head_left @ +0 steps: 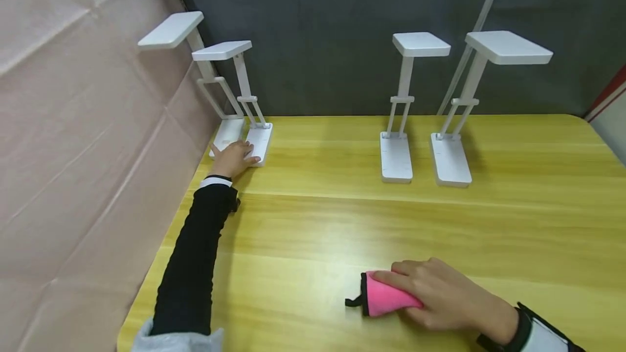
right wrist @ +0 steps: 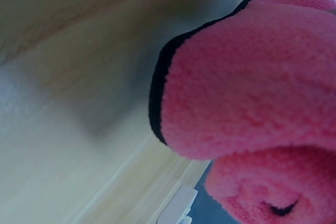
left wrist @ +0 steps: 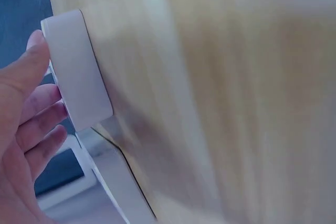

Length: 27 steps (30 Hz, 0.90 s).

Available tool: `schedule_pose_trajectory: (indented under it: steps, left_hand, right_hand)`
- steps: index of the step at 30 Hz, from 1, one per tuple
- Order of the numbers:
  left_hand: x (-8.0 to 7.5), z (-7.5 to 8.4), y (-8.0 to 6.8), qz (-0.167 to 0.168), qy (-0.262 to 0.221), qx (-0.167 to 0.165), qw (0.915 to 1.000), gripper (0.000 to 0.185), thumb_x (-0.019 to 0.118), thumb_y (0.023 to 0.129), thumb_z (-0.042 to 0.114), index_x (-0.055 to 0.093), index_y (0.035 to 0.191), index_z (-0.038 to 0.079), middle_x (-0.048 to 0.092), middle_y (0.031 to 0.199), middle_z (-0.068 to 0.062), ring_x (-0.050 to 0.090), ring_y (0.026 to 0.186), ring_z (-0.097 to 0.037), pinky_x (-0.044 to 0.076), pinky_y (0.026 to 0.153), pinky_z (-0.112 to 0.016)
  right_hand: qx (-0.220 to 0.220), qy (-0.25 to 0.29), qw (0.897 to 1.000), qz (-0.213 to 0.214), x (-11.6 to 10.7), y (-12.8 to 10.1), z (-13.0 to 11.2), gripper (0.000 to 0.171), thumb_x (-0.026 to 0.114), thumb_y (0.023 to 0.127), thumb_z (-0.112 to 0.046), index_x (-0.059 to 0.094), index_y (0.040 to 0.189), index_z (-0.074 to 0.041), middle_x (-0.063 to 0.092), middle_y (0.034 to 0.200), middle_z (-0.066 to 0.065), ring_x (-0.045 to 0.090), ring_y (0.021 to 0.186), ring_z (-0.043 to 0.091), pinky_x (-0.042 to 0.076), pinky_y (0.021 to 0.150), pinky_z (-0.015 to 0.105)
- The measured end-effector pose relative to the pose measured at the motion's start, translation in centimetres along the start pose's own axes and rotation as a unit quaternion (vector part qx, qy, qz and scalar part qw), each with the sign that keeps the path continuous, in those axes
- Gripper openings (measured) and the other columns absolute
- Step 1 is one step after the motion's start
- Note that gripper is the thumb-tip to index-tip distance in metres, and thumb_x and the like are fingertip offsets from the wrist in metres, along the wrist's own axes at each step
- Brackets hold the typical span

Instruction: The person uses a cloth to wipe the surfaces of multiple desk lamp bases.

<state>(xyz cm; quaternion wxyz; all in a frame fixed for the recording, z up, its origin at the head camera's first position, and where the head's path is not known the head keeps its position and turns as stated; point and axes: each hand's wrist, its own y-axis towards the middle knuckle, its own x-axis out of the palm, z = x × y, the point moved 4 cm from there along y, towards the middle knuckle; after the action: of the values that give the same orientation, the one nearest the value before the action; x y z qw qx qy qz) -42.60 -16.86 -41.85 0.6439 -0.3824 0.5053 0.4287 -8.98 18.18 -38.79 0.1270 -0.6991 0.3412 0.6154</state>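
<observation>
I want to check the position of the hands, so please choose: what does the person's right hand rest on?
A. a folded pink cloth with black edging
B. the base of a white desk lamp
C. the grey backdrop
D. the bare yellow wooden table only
A: in the head view the right hand lies on the folded pink cloth with black edging, while the left hand touches a white desk lamp base.

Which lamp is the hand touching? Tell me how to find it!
Look at the yellow wooden table, then its far left corner by the pink wall, where two white folding lamps stand together. The left hand rests on the base of the lamp nearer the middle, the shorter one of that pair.
</observation>
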Motion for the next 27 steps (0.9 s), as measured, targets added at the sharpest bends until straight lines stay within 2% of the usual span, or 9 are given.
schedule_pose_trajectory:
  steps: [3, 6, 12, 19, 27]
  left_hand:
    - [0.1, 0.8, -0.8, 0.021, 0.012, 0.018, 0.9995, 0.059, 0.061, 0.090, 0.046, 0.056, 0.133, 0.005, 0.047, 0.140, -0.017, 0.038, 0.133, -0.035, -0.015, 0.096, -0.073]
    - [0.1, 2.0, -1.7, 0.033, 0.038, 0.044, 0.9978, 0.059, 0.063, 0.087, 0.050, 0.062, 0.128, 0.008, 0.053, 0.135, -0.015, 0.043, 0.129, -0.034, -0.013, 0.097, -0.074]
    - [0.1, 4.5, -3.1, 0.024, 0.092, 0.092, 0.9913, 0.058, 0.064, 0.083, 0.055, 0.068, 0.121, 0.012, 0.061, 0.125, -0.011, 0.049, 0.125, -0.032, -0.004, 0.098, -0.076]
    - [0.4, 7.1, -4.5, 0.003, 0.123, 0.109, 0.9865, 0.059, 0.065, 0.081, 0.057, 0.068, 0.120, 0.014, 0.058, 0.129, -0.012, 0.052, 0.122, -0.031, -0.003, 0.101, -0.074]
    - [1.2, 9.8, -6.8, 0.026, 0.140, 0.151, 0.9782, 0.057, 0.066, 0.078, 0.059, 0.073, 0.114, 0.015, 0.066, 0.119, -0.008, 0.050, 0.125, -0.026, -0.005, 0.100, -0.074]
  right_hand:
    - [-0.004, 0.008, 1.000, 0.000, 0.0, 0.0, 0.1, 0.061, 0.074, 0.067, -0.018, 0.060, 0.126, -0.018, 0.053, 0.087, -0.012, 0.045, 0.072, -0.001, 0.035, 0.052, 0.016]
    - [-0.005, 0.017, 1.000, 0.000, 0.0, 0.0, 0.2, 0.061, 0.074, 0.068, -0.017, 0.060, 0.127, -0.018, 0.054, 0.088, -0.011, 0.046, 0.073, -0.001, 0.036, 0.052, 0.017]
    - [-0.005, 0.022, 1.000, -0.002, 0.2, -0.4, 0.2, 0.059, 0.074, 0.068, -0.017, 0.061, 0.126, -0.018, 0.054, 0.087, -0.012, 0.046, 0.073, -0.001, 0.036, 0.052, 0.016]
    - [0.001, 0.023, 1.000, -0.002, 0.1, -0.5, 0.4, 0.061, 0.074, 0.068, -0.017, 0.060, 0.127, -0.018, 0.052, 0.087, -0.013, 0.043, 0.070, -0.003, 0.034, 0.051, 0.015]
    - [0.000, 0.019, 1.000, 0.006, 0.1, -0.7, 0.5, 0.061, 0.075, 0.067, -0.017, 0.061, 0.126, -0.019, 0.051, 0.085, -0.014, 0.040, 0.068, -0.004, 0.031, 0.051, 0.013]
